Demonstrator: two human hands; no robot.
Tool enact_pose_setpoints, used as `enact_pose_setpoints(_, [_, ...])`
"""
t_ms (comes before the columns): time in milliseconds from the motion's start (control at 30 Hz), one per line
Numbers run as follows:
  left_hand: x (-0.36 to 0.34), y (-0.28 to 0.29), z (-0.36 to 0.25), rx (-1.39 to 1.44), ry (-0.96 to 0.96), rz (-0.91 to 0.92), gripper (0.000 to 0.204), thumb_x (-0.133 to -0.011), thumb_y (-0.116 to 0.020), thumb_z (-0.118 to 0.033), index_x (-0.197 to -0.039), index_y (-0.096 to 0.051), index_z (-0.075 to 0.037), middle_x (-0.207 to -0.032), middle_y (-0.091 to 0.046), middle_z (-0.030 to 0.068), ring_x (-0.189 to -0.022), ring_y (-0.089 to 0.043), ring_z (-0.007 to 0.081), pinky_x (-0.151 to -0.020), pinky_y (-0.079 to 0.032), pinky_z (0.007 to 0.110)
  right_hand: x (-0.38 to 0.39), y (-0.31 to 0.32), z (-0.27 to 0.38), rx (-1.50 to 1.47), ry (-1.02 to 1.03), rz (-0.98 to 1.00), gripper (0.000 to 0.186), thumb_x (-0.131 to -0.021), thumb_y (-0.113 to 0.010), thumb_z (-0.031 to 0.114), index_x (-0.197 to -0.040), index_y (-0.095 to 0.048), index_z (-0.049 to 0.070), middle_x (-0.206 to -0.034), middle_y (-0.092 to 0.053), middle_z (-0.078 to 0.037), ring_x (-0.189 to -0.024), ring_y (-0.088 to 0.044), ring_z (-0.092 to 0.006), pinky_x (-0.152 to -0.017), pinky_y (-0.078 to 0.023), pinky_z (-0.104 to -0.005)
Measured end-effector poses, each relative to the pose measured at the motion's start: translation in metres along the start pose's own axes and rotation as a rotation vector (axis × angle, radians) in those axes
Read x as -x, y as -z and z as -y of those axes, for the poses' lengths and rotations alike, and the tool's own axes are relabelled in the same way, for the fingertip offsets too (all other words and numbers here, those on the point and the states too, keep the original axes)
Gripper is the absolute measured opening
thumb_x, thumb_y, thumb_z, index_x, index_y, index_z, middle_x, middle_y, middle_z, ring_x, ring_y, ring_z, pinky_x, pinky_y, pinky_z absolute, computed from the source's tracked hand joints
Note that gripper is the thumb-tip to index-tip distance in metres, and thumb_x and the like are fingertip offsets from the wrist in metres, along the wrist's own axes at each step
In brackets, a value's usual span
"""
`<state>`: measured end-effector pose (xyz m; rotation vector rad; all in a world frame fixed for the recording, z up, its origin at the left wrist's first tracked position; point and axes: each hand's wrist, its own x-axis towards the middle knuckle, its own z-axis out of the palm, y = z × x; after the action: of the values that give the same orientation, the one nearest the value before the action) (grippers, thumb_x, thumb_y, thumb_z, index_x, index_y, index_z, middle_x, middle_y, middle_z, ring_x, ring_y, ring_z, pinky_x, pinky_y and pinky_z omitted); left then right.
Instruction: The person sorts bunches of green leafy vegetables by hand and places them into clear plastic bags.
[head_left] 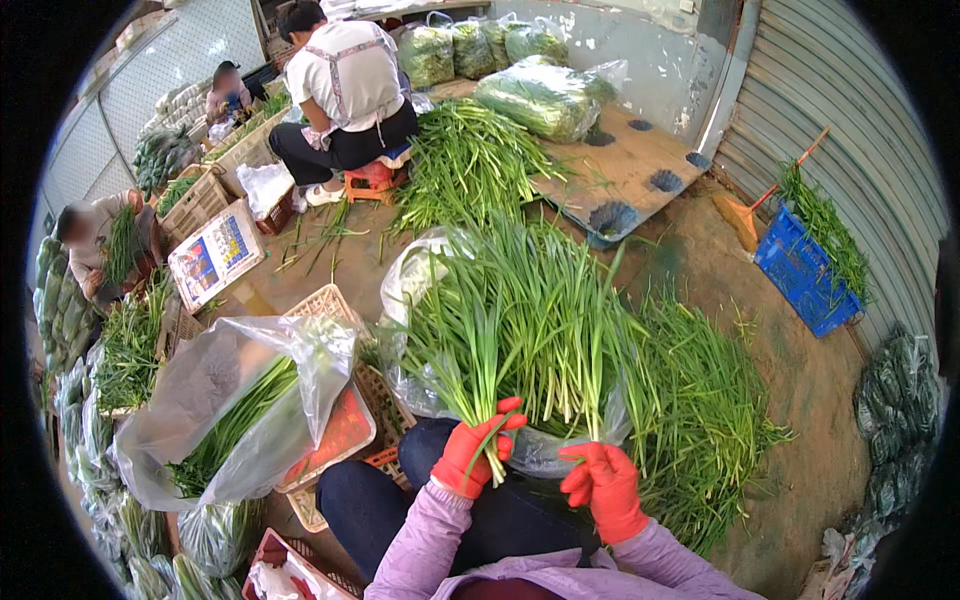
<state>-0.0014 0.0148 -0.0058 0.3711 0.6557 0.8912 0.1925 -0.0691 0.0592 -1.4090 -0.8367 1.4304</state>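
Note:
My left hand, in a red glove, grips a bunch of long leafy green stalks by the pale lower ends. My right hand, also red-gloved, pinches a thin green strand. Just beyond both hands, a large heap of similar greens lies on clear plastic, with looser, finer greens spread to the right of it. To my left, an open clear bag with more greens inside sits over crates, beside a red board. My bent knees are under my hands.
A person sits on a stool ahead; two others work at left among crates and bagged greens. A board with holes holds a big bag. At right stand a blue crate, an orange dustpan, dark bags and a corrugated wall.

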Motion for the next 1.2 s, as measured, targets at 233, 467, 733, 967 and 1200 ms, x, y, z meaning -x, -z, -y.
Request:
enact_pose_setpoints(233, [0.01,0.003,0.016,-0.49,-0.484,-0.306,0.026,-0.086,-0.059,-0.008,-0.112,-0.059,-0.004,-0.092,-0.065,0.0055,-0.055,-0.055,0.0101,-0.051,-0.045,0.022,-0.024,-0.014,0.004,0.038,-0.083,-0.041,0.024,-0.093,-0.05,0.02,-0.091,-0.06,-0.001,-0.07,-0.065,-0.011,-0.048,-0.056,-0.0116,-0.043,-0.044,-0.0231])
enact_pose_setpoints(467, [0.022,-0.026,-0.041,-0.242,-0.694,-0.475,0.026,-0.086,-0.059,-0.008,-0.111,-0.057,-0.001,-0.093,-0.067,0.0077,-0.042,-0.049,0.0094,-0.04,-0.039,0.021,-0.034,-0.011,-0.006,0.396,0.327,-0.109,0.017,-0.089,-0.056,0.018,-0.082,-0.062,0.003,-0.062,-0.064,-0.007,-0.042,-0.055,-0.0111,-0.039,-0.041,-0.0261])
enact_pose_setpoints(733, [0.011,-0.015,-0.011,-0.27,-0.077,-0.197,0.031,-0.082,-0.062,-0.008,-0.112,-0.057,-0.003,-0.094,-0.068,0.0118,-0.038,-0.045,0.0079,-0.035,-0.034,0.02,-0.025,-0.027,-0.037,1.217,0.876,0.12,0.021,-0.076,-0.063,0.018,-0.093,-0.056,0.009,-0.064,-0.057,-0.009,-0.053,-0.056,-0.0309,-0.047,-0.042,-0.0425])
enact_pose_setpoints(967, [0.014,-0.009,-0.008,-0.147,-0.144,-0.09,0.04,-0.082,-0.058,-0.004,-0.121,-0.049,0.0,-0.099,-0.066,0.0125,-0.04,-0.046,0.0085,-0.035,-0.036,0.019,-0.087,-0.019,-0.017,0.236,0.538,0.191,0.066,-0.069,-0.043,-0.02,-0.129,-0.043,0.007,-0.127,-0.051,-0.011,-0.098,-0.059,-0.0199,-0.081,-0.047,-0.0283])
enact_pose_setpoints(1200, [0.013,-0.002,-0.008,-0.132,-0.145,-0.049,0.045,-0.079,-0.061,-0.006,-0.122,-0.049,-0.001,-0.097,-0.066,0.0134,-0.041,-0.048,0.0089,-0.036,-0.037,0.019,-0.145,0.012,0.001,-0.533,0.236,0.31,0.047,-0.085,-0.055,0.013,-0.13,-0.042,0.007,-0.129,-0.051,-0.009,-0.114,-0.052,-0.0221,-0.09,-0.044,-0.0338])
